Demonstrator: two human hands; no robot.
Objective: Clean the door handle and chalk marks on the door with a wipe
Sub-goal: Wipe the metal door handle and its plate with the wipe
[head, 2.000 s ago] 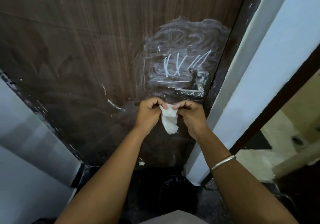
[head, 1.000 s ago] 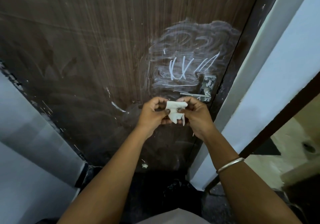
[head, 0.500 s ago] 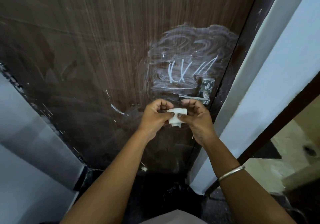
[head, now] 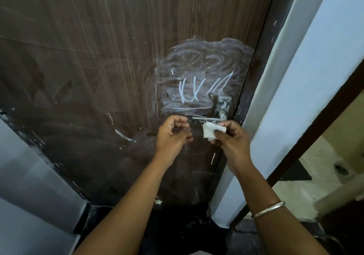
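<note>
A dark brown wooden door [head: 98,58] fills the view. White chalk marks [head: 197,91] sit inside a smeared chalky patch near its right edge. Just below them is the metal door handle [head: 208,119] with its plate [head: 223,105], also streaked with chalk. My right hand [head: 231,138] pinches a folded white wipe [head: 211,131] just under the handle's lever. My left hand [head: 173,134] hovers to the left of the wipe, fingers loosely curled and holding nothing.
A white door frame [head: 295,97] runs along the right of the door. A grey wall [head: 29,176] is at the lower left. Another chalk streak [head: 124,135] lies left of my hands. A lit tiled floor [head: 325,176] shows at the far right.
Both hands were folding the wipe together. Now my left hand has let go and moved left, and my right hand alone holds the folded wipe, nearer the handle.
</note>
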